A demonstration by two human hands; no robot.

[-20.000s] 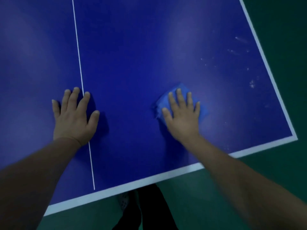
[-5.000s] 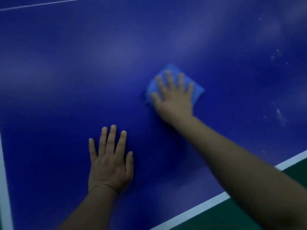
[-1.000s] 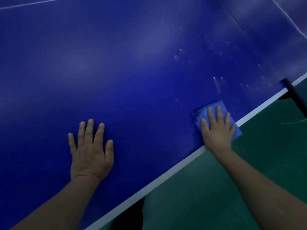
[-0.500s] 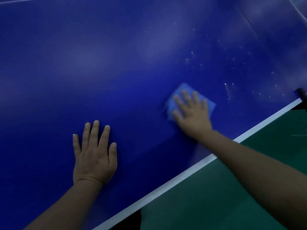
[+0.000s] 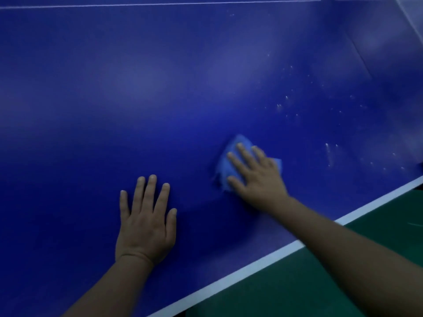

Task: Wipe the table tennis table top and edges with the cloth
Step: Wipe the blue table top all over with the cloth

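Head view: one cloth point(image 5: 229, 165), light blue, soft and crumpled, rough diamond outline with a pointed far corner; paler than the surface under it. It lies flat on the blue surface point(image 5: 160, 88), in from the near white edge stripe point(image 5: 263, 259), mostly covered by the right hand point(image 5: 256, 179).

Right hand: palm down on the cloth, fingers point(image 5: 242, 154) straight and slightly spread, pressing it flat, not curled round it. Cloth shows past the fingertips, left of the thumb, and as a small corner at the far right of the hand.

Left hand point(image 5: 146, 225): palm flat on bare surface, just left of the cloth and apart from it, all five fingers extended and spread, holding nothing.

Surface: smooth matte deep blue, soft light patches across it. Two white lines visible: the broad edge stripe running diagonally at lower right, and a thin line point(image 5: 160, 4) along the top of the frame. Scatter of small pale specks point(image 5: 329, 154) to the right of and beyond the cloth; too many and too faint to count.

Green floor point(image 5: 297, 294) beyond the edge, lower right. Two bare forearms, two hands.
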